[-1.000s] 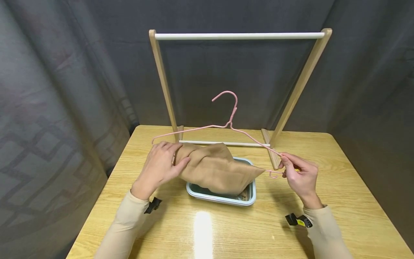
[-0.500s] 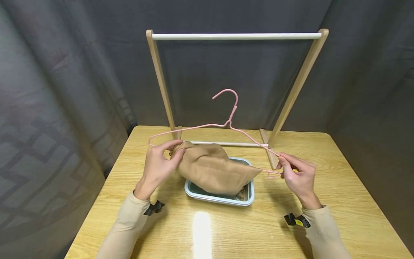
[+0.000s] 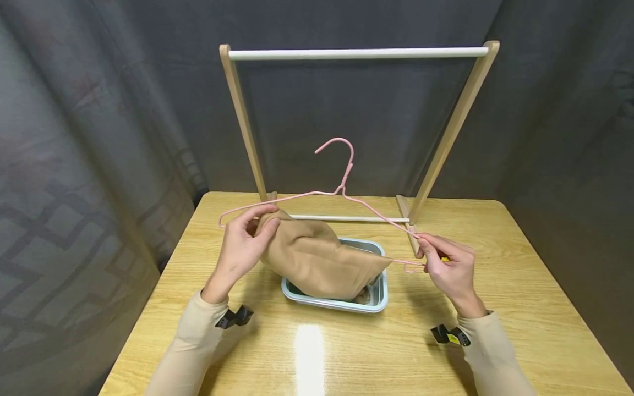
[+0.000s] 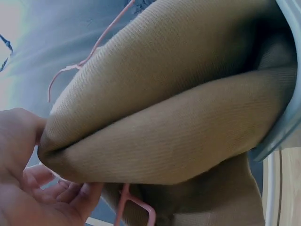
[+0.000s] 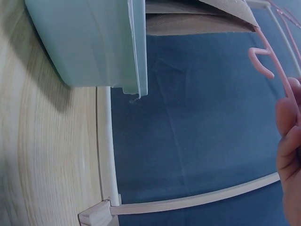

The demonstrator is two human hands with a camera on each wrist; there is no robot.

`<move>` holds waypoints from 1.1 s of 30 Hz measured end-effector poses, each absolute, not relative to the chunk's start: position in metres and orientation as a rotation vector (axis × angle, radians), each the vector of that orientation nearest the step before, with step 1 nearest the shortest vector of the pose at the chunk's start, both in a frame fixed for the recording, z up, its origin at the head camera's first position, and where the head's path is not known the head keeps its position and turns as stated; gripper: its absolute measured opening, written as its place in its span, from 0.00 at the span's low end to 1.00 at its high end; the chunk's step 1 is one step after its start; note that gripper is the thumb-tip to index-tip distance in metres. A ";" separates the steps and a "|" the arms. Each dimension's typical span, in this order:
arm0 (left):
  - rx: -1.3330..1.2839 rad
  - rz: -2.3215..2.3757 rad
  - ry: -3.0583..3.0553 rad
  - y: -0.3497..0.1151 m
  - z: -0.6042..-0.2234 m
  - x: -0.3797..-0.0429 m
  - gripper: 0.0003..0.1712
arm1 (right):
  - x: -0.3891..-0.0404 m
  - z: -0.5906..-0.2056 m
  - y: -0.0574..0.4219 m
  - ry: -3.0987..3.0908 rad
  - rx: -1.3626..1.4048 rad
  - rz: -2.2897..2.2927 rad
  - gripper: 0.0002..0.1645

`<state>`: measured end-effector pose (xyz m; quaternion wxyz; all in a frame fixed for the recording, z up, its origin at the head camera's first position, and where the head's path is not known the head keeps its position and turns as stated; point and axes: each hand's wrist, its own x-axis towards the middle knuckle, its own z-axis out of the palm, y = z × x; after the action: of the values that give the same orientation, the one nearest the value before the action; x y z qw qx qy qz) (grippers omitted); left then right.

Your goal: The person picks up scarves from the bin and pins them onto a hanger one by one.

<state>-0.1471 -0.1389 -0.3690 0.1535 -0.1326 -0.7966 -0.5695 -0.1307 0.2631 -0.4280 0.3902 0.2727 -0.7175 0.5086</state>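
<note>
A tan cloth (image 3: 317, 258) is draped over the lower bar of a pink wire hanger (image 3: 348, 175), with its folds hanging over the light-blue basin (image 3: 337, 304). My left hand (image 3: 239, 250) pinches the cloth's upper left part between thumb and fingers, near the hanger's left corner. In the left wrist view, a thick fold of cloth (image 4: 155, 122) reaches that hand. On the other side, my right hand (image 3: 449, 269) grips the hanger's right corner; a small pink hook (image 5: 258, 59) on the lower bar shows beside it. The hanger's left lower bar is hidden by cloth and hand.
Behind the basin stands a wooden rack with a white top rail (image 3: 356, 54) and a lower white rail (image 3: 346, 218). More brownish fabric (image 3: 364, 296) lies inside the basin. Dark curtains (image 3: 124, 165) surround the wooden table (image 3: 386, 352).
My left hand has gone from lying spread over the cloth to pinching its upper left part, lifting it slightly. The hanger and right hand have shifted a little left in view.
</note>
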 end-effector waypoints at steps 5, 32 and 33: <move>-0.418 -1.369 -2.228 -0.131 -0.365 -0.150 0.14 | -0.131 -0.429 0.260 -1.836 0.697 1.295 0.15; -1.100 -0.355 -2.430 -0.082 -0.395 -0.144 0.14 | -0.125 -0.424 0.257 -1.848 0.651 1.283 0.14; -1.105 -0.396 -2.396 -0.081 -0.396 -0.146 0.11 | -0.125 -0.424 0.257 -1.849 0.656 1.280 0.14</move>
<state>-0.1455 -0.0815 -0.3963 0.2348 -0.4026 -0.8729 -0.1443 -0.1246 0.2569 -0.4244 0.3889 0.2578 -0.7272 0.5035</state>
